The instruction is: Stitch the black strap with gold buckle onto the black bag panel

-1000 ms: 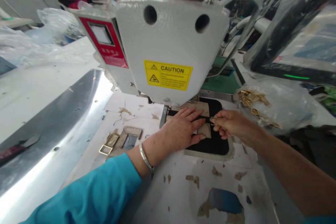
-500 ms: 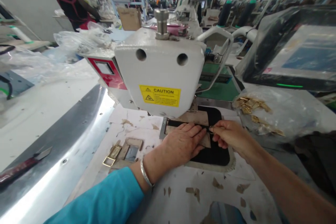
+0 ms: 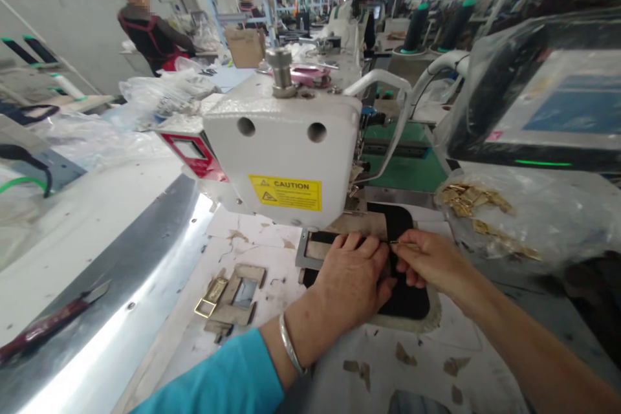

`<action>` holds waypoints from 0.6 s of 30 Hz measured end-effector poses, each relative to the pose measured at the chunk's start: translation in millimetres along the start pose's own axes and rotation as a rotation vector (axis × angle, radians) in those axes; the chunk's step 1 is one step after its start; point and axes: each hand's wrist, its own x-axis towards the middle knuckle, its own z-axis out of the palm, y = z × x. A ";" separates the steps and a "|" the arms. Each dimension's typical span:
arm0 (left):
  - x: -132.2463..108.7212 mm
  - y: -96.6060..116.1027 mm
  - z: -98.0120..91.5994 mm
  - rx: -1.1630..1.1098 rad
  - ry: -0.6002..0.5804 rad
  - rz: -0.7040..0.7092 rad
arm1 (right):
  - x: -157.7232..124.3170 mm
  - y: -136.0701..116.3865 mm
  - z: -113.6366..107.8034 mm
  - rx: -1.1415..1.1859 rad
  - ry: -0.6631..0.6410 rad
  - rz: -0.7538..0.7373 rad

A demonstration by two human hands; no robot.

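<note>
The flat black panel with rounded corners (image 3: 414, 303) lies before the white-painted machine head with 2 round holes (image 3: 281, 152), under the bent fingers of the left hand (image 3: 347, 281); whether these grip anything I cannot tell. The right hand (image 3: 431, 260) pinches a thin gold-coloured metal piece (image 3: 398, 243) over the panel's right part. The panel looks light, matt and fairly stiff, best held flat; the metal piece, probably hard and slippery, suits 2 fingertips at its end. A beige, board-like piece (image 3: 373, 225) lies on the panel

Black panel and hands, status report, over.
Left hand resting over black panel. Right hand pinching thin gold piece. In the way: machine head, beyond left hand.
</note>
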 end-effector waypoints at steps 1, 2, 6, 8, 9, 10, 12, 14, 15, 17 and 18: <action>-0.3 -0.7 0.1 0.002 0.001 0.005 | -0.8 2.0 -2.3 -0.037 0.006 -0.051; -0.8 -1.6 0.6 0.002 0.002 0.011 | -1.9 4.1 -4.9 -0.089 0.019 -0.126; -3.4 -4.3 5.1 -0.003 0.025 0.018 | -5.9 13.0 -14.7 -0.307 0.079 -0.514; -4.1 -4.6 7.3 -0.002 0.033 0.016 | -5.8 15.8 -16.2 -0.325 0.098 -0.619; -4.3 -4.5 8.1 0.000 0.035 0.016 | -5.3 16.5 -16.1 -0.328 0.102 -0.637; -4.4 -4.3 8.7 0.001 0.035 0.016 | -4.9 17.0 -15.6 -0.332 0.104 -0.633; -4.5 -4.0 9.2 -0.002 0.035 0.016 | -4.6 17.2 -14.2 -0.362 0.114 -0.602; -5.0 -4.1 9.1 -0.018 0.031 0.013 | -5.5 17.4 -13.1 -0.401 0.122 -0.591; -5.6 -4.4 8.9 -0.030 0.030 0.011 | -6.2 17.7 -12.7 -0.418 0.128 -0.591; -7.2 -5.2 8.6 -0.060 0.031 0.007 | -7.6 18.7 -12.1 -0.444 0.140 -0.591; -8.2 -5.5 8.6 -0.076 0.032 0.007 | -8.3 19.4 -11.8 -0.454 0.145 -0.593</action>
